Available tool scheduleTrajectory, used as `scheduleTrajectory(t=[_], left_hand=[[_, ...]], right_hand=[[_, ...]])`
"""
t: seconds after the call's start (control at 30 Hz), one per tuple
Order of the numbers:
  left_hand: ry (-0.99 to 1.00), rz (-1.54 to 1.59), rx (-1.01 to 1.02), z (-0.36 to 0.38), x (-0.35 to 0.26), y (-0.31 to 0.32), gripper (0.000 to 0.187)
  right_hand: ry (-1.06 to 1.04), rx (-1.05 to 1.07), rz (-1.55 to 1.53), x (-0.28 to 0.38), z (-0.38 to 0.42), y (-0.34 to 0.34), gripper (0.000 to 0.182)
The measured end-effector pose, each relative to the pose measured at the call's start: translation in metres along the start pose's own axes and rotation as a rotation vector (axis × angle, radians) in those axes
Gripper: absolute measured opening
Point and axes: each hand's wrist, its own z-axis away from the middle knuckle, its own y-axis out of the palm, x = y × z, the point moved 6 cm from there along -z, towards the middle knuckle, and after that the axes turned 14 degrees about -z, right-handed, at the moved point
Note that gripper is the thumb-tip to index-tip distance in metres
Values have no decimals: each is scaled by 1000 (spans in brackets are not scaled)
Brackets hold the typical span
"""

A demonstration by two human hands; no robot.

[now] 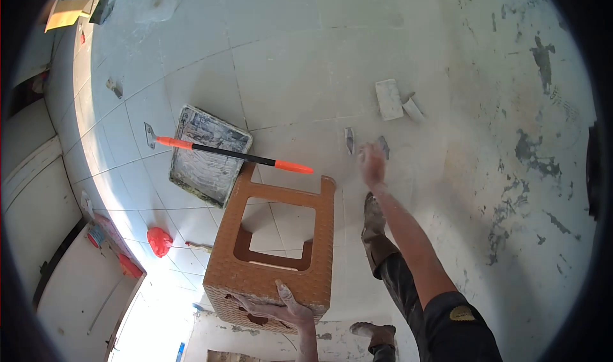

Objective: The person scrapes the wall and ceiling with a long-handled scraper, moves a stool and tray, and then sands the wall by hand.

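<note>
My left hand (290, 311) grips a brown plastic stool (220, 260) by its seat edge, thumb on the side panel and fingers over the seat. The stool is tipped over, legs pointing away from me. To the right, my right hand (372, 164) is closed above the floor. A grey blade-like piece (383, 146) shows just past its fingers; I cannot tell whether the hand holds it. A narrow grey blade (349, 141) appears to its left. Beyond the stool, a long-handled scraper (236, 154) with orange grips lies across a paint-smeared tray (204, 167).
Two whitish pieces (389, 100) lie on the tiled floor (281, 74) ahead. A red plastic bag (159, 241) and a brush-like tool (199, 246) are left of the stool. A patchy wall (498, 106) rises at right. My boot (377, 234) is below my right hand.
</note>
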Motion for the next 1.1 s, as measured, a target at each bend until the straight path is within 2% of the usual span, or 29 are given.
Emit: scheduleTrajectory(t=[0.13,0.2,0.3,0.43,0.53,0.6,0.73,0.8,0.83,0.9,0.93,1.0,1.03,1.07,1.1], left_hand=[[-63,38,5,2,3,3,93],[-85,55,6,2,1,4,94],[-100,127,9,2,-8,2,96],[-80,132,5,5,-12,0,97],[-47,200,25,4,-15,2,96],[-30,213,33,5,-17,4,95],[-31,200,42,4,-17,4,93],[-34,162,44,8,-9,0,93],[-19,118,42,8,-2,2,93],[-1,88,29,6,1,2,92],[12,75,25,6,-2,0,91],[27,76,25,7,-6,-5,90],[11,-52,22,9,-8,-8,90],[-3,-182,21,11,-8,-11,89],[1,-169,24,11,0,-10,89]], right_hand=[[-117,-37,186,-44,3,-38,29],[-10,188,286,-70,6,-22,30],[89,208,161,-83,-8,-14,34],[92,66,-33,-47,-19,-5,35],[109,48,-12,-8,-31,8,36],[232,67,183,1,-40,16,32],[245,57,137,0,-44,24,30],[515,149,-537,-23,-33,32,23],[514,145,-529,-31,-27,24,23],[503,484,-1067,-33,-10,46,27],[491,481,-1065,-21,-4,31,27],[477,528,-1541,11,19,-11,31],[464,521,-1534,21,28,-30,31],[480,512,-1786,34,38,-49,36],[490,500,-2040,44,49,-64,41]])
